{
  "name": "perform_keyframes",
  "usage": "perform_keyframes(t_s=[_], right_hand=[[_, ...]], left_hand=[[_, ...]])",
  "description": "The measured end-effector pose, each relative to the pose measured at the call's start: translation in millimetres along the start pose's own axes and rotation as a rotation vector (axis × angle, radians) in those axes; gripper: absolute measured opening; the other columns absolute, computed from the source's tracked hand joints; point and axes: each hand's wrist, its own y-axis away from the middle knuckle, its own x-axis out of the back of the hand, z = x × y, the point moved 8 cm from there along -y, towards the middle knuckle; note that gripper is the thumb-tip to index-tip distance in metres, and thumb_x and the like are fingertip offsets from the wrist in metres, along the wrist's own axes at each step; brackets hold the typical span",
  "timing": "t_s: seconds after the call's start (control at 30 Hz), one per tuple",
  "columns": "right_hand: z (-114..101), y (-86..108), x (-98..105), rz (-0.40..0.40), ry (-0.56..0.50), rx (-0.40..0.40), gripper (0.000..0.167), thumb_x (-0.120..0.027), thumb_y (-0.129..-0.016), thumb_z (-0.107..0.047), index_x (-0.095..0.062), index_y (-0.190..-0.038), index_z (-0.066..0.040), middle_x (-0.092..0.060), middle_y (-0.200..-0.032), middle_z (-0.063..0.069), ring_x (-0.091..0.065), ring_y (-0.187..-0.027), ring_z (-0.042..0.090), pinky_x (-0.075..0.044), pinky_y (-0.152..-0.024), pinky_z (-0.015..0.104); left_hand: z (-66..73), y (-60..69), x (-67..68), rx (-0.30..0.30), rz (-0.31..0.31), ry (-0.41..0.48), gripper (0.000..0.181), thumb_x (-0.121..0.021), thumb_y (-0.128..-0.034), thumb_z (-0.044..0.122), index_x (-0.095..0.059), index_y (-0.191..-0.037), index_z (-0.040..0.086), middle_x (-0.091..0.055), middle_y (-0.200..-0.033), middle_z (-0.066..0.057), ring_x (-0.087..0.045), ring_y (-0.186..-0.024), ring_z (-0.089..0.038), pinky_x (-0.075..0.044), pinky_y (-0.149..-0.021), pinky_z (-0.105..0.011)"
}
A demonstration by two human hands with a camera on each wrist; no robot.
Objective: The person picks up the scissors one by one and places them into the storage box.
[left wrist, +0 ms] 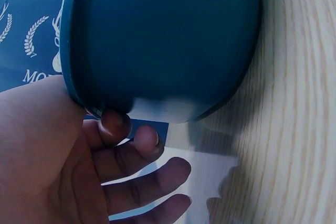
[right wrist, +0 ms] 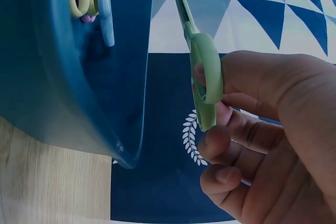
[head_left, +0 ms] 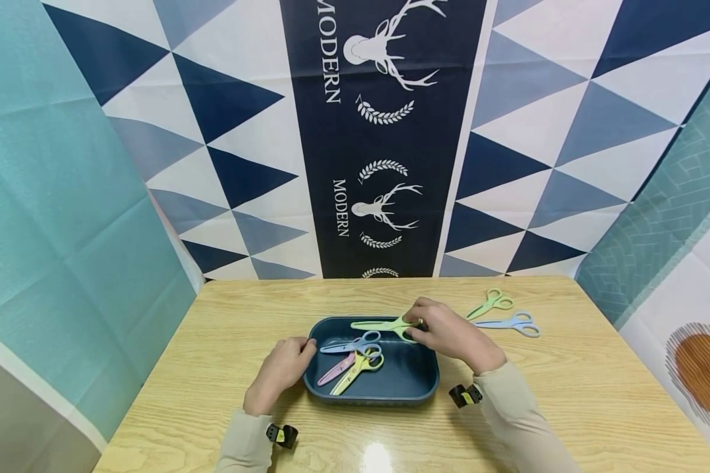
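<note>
My right hand (head_left: 449,332) grips a pair of light green scissors (head_left: 375,325) by the handles, blades pointing left, above the back of a dark blue plastic bin (head_left: 405,378). In the right wrist view the green scissors (right wrist: 212,69) stand clear of the bin's wall, thumb and fingers at the handle loops. My left hand (head_left: 282,368) pinches the bin's left rim between thumb and index finger, its other fingers loosely bent outside. Blue scissors (head_left: 355,346), pink scissors (head_left: 335,370) and yellow scissors (head_left: 350,376) overlap inside the bin, towards its left.
On the wooden table (head_left: 201,368), right of the bin, lie another green pair of scissors (head_left: 490,303) and another blue pair of scissors (head_left: 511,323). A patterned cloth (head_left: 236,112) hangs behind the table's back edge, with a teal cloth (head_left: 65,197) at the left.
</note>
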Motion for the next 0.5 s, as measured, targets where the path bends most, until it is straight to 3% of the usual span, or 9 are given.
perform_keyframes(t_s=[0.5], right_hand=[[-8.3,-9.4,-1.4,-0.036,0.019,0.021,0.018,-0.072,-0.096,-0.016,-0.076,-0.111,-0.006,-0.067,-0.108,0.005,-0.067,-0.093,0.015,-0.057,-0.081,0.034]], left_hand=[[0.2,-0.5,0.7,0.006,-0.004,0.012,0.037,-0.051,-0.1058,0.023,-0.054,-0.07,0.014,-0.039,-0.063,0.003,-0.047,-0.058,-0.012,-0.035,-0.054,-0.027]])
